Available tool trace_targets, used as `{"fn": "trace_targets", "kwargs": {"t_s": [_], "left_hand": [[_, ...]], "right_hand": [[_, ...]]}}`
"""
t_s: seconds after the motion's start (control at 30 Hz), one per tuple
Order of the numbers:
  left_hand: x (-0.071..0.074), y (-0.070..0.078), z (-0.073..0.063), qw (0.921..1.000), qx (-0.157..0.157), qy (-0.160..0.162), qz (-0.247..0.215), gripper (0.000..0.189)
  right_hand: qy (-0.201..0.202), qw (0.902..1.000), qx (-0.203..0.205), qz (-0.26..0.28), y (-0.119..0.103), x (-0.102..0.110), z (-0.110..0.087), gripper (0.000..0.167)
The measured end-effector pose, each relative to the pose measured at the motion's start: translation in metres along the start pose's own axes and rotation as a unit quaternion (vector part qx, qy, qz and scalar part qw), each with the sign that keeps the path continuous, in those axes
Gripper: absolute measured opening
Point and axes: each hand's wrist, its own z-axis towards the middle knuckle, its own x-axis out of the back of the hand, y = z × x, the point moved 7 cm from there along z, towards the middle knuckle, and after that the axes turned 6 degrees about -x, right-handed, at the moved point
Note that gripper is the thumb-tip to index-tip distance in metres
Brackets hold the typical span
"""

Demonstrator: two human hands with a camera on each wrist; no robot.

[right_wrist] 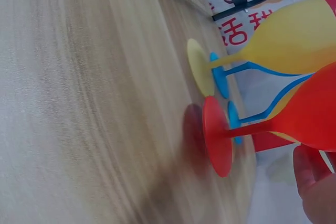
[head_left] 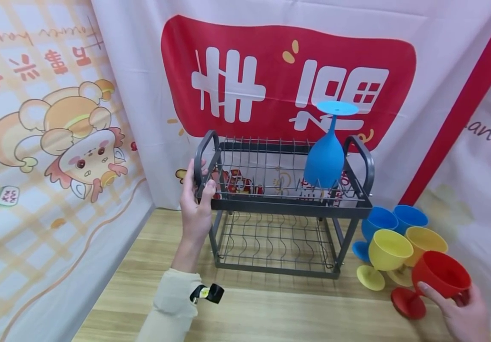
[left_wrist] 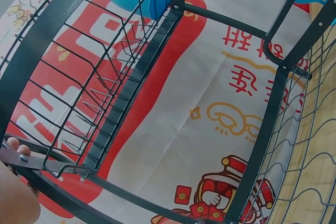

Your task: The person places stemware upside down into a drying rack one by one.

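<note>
My left hand [head_left: 197,209] grips the left end of a dark two-tier dish rack [head_left: 288,205], thumb over the rim beside the side handle. A blue goblet [head_left: 325,159] stands upside down on the upper tier's right side, its foot on top. At the lower right of the head view, my right hand [head_left: 463,308] holds a red goblet [head_left: 441,274] by its bowl, thumb on the near side. The red goblet is upright, and in the right wrist view its round foot [right_wrist: 217,137] is close over the table, with a shadow beside it.
Yellow goblets [head_left: 391,249] and blue goblets [head_left: 380,221] stand upright, crowded between the rack's right side and the red one. The lower tier [head_left: 275,242] has wavy wires. Printed cloth [head_left: 134,95] hangs behind and at both sides of the wooden table [head_left: 245,308].
</note>
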Motion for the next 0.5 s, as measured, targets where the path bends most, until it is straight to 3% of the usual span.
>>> {"fn": "trace_targets", "kwargs": {"t_s": [0.13, 0.5], "left_hand": [[-0.001, 0.000, 0.000, 1.0000, -0.002, -0.003, -0.002, 0.065], [-0.001, -0.001, 0.000, 1.0000, 0.001, 0.003, 0.001, 0.065]], "right_hand": [[0.009, 0.9994, -0.003, 0.035, -0.007, 0.006, -0.007, 0.110], [0.011, 0.9975, 0.033, 0.062, -0.039, 0.009, -0.033, 0.099]]}}
